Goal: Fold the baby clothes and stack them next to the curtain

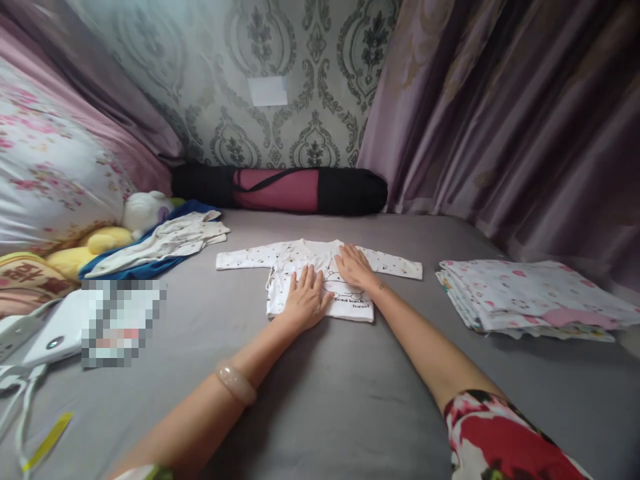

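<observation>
A small white baby shirt with a fine print lies spread on the grey bed sheet, its sleeves stretched out to both sides. Dark lettering and a line drawing show on its lower right front. My left hand rests flat on the lower left of the body, fingers spread apart. Higher up, near the right shoulder, my right hand lies on the cloth with its fingers extended, covering part of the drawing. Neither hand grips the fabric.
A stack of folded printed cloths sits on the right. At the left lie a cream garment on blue cloth, plush toys, a white device and cables. A long black and maroon bag lies along the wall.
</observation>
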Demonstrator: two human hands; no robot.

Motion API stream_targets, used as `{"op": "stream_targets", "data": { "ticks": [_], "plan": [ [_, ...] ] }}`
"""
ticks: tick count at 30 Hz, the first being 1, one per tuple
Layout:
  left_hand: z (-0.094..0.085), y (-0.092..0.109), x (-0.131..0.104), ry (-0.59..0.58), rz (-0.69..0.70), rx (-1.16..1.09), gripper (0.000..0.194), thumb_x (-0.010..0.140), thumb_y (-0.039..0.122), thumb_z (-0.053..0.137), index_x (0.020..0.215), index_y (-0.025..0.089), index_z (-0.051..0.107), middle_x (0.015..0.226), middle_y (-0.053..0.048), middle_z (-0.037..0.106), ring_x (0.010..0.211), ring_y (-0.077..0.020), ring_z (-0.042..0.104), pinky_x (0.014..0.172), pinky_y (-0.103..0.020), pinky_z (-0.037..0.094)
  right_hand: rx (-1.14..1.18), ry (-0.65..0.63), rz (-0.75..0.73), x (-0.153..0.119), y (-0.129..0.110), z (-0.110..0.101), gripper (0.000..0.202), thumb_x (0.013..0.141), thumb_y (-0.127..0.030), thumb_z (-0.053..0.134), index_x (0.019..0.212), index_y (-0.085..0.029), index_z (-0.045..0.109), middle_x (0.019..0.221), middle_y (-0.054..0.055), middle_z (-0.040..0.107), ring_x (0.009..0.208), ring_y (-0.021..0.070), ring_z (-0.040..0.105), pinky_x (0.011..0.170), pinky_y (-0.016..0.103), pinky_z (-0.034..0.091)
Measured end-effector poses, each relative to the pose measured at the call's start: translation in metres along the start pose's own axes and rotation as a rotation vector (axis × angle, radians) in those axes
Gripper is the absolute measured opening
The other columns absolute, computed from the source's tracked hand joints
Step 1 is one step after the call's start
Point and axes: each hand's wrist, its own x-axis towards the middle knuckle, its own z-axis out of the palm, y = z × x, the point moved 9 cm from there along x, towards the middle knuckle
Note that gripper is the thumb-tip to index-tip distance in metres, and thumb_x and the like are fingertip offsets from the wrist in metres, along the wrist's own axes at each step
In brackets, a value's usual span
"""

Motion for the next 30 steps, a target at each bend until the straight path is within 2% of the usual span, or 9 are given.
{"op": "stream_targets", "data": {
  "ticks": [2, 5, 9, 11, 13, 16, 20, 25, 30],
  "plan": [
    [0.006, -0.004, -0.004, -0.046, -0.039, -0.018, 0.069, 0.096, 0.054, 0.024, 0.147, 0.009, 0.031, 0.156, -0.020, 0.022, 0.146, -0.0336, 0.014, 0.116, -0.054, 0.013, 0.010, -0.025, 0.040, 0.013, 0.003, 0.011, 0.060, 0.100, -0.040, 0.020, 0.147, -0.005, 0.030, 0.157, 0.016, 0.024, 0.145, 0.0260, 0.017, 0.116, 0.041, 0.013],
    [0.010, -0.006, -0.003, -0.093, -0.058, -0.044, 0.071, 0.095, 0.057, 0.023, 0.147, 0.009, 0.030, 0.157, -0.019, 0.021, 0.146, -0.0338, 0.014, 0.116, -0.055, 0.014, -0.015, -0.026, 0.066, 0.023, 0.003, 0.025, 0.063, 0.100, -0.042, 0.019, 0.149, -0.003, 0.027, 0.157, 0.016, 0.023, 0.145, 0.0265, 0.016, 0.117, 0.042, 0.009],
    [-0.017, -0.022, 0.000, 0.022, -0.048, -0.182, 0.060, 0.096, 0.053, 0.030, 0.141, 0.015, 0.042, 0.148, -0.015, 0.042, 0.136, -0.0282, 0.039, 0.111, -0.044, 0.031, -0.003, -0.042, 0.061, 0.023, 0.005, 0.029, 0.063, 0.099, -0.042, 0.020, 0.149, -0.004, 0.027, 0.158, 0.015, 0.021, 0.146, 0.0259, 0.013, 0.118, 0.044, 0.006],
    [-0.042, -0.054, -0.006, 0.185, -0.170, -0.206, 0.050, 0.094, 0.049, 0.037, 0.130, 0.018, 0.053, 0.134, -0.014, 0.054, 0.122, -0.0262, 0.051, 0.103, -0.040, 0.039, 0.070, -0.062, 0.060, 0.023, 0.007, 0.025, 0.062, 0.099, -0.043, 0.019, 0.149, -0.007, 0.028, 0.158, 0.013, 0.022, 0.146, 0.0237, 0.015, 0.118, 0.043, 0.008],
    [-0.059, -0.095, -0.018, 0.269, -0.385, -0.164, 0.041, 0.089, 0.048, 0.047, 0.116, 0.020, 0.063, 0.123, -0.013, 0.058, 0.118, -0.0306, 0.051, 0.099, -0.044, 0.041, 0.152, -0.032, 0.067, 0.024, 0.010, 0.014, 0.059, 0.099, -0.041, 0.019, 0.148, -0.010, 0.032, 0.156, 0.012, 0.029, 0.144, 0.0212, 0.022, 0.117, 0.040, 0.015],
    [-0.056, -0.145, -0.035, 0.190, -0.641, -0.210, 0.037, 0.084, 0.050, 0.053, 0.099, 0.021, 0.070, 0.116, -0.014, 0.059, 0.116, -0.0359, 0.050, 0.096, -0.047, 0.041, 0.175, 0.092, 0.090, 0.017, 0.006, -0.012, 0.049, 0.095, -0.026, 0.029, 0.140, -0.012, 0.044, 0.147, 0.011, 0.043, 0.135, 0.0220, 0.038, 0.113, 0.034, 0.026],
    [-0.039, -0.162, -0.038, 0.042, -0.708, -0.306, 0.041, 0.078, 0.056, 0.058, 0.096, 0.023, 0.074, 0.118, -0.016, 0.059, 0.116, -0.0406, 0.049, 0.093, -0.047, 0.042, 0.142, 0.127, 0.056, -0.012, -0.030, -0.025, 0.041, 0.088, -0.012, 0.037, 0.119, -0.014, 0.063, 0.124, 0.011, 0.062, 0.118, 0.0230, 0.053, 0.101, 0.029, 0.036],
    [-0.036, -0.159, -0.033, 0.065, -0.737, -0.292, 0.033, 0.073, 0.048, 0.062, 0.090, 0.023, 0.074, 0.121, -0.014, 0.058, 0.117, -0.0389, 0.048, 0.094, -0.046, 0.041, 0.167, -0.015, -0.259, -0.069, -0.113, 0.001, 0.029, 0.091, -0.017, 0.040, 0.103, -0.018, 0.067, 0.106, 0.008, 0.066, 0.103, 0.0191, 0.057, 0.091, 0.026, 0.040],
    [-0.034, -0.163, -0.034, 0.067, -0.754, -0.325, 0.030, 0.074, 0.050, 0.061, 0.082, 0.024, 0.073, 0.108, -0.013, 0.065, 0.116, -0.0389, 0.050, 0.090, -0.046, 0.043, 0.095, 0.050, -0.303, -0.096, -0.133, 0.010, 0.023, 0.094, -0.024, 0.042, 0.103, -0.021, 0.063, 0.102, 0.008, 0.061, 0.097, 0.0214, 0.054, 0.087, 0.030, 0.040]
  ]
}}
